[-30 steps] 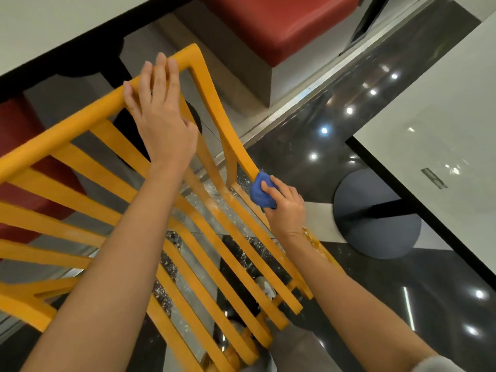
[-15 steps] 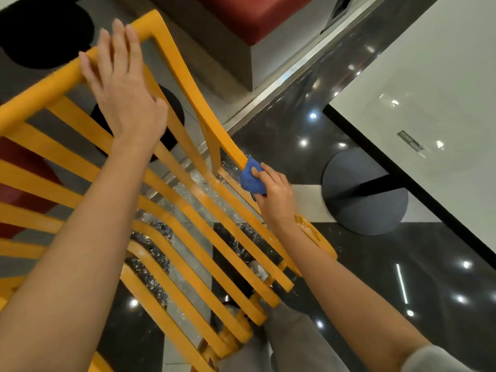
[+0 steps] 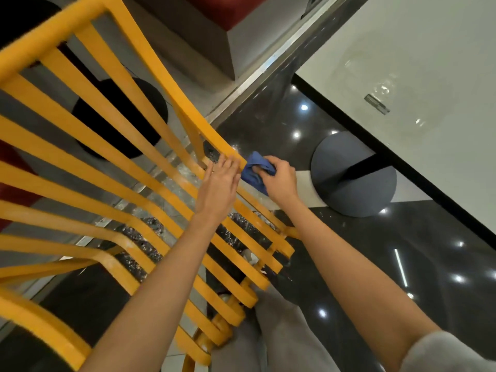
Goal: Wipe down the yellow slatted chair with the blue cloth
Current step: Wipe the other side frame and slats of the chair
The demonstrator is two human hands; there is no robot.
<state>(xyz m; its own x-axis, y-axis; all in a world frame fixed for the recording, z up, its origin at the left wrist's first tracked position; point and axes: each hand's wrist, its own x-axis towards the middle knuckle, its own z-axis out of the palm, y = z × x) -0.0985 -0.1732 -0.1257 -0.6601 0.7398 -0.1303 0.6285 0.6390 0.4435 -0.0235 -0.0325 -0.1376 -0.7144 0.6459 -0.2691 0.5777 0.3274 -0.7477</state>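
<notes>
A yellow slatted chair [image 3: 112, 146] is seen from above over a glossy black speckled floor [image 3: 362, 251] with light reflections. A blue cloth [image 3: 256, 171] is bunched in the right hand [image 3: 279, 178], fingers curled around it, just beside the chair's side rail. The left hand [image 3: 221, 182] is laid on that rail, fingers apparently straight and together. A white table [image 3: 416, 76] on a round grey base [image 3: 357, 181] stands at right; a red seat [image 3: 228, 9] is at top.

The chair [image 3: 112, 135] has smooth yellow slats with a dull sheen, scuffed pale at lower left. The cloth [image 3: 255, 173] is soft, matt blue fabric. The floor [image 3: 349, 264] is glossy black, speckled, mirroring lights. At upper right, the white surface [image 3: 429, 76] looks faintly glossy.
</notes>
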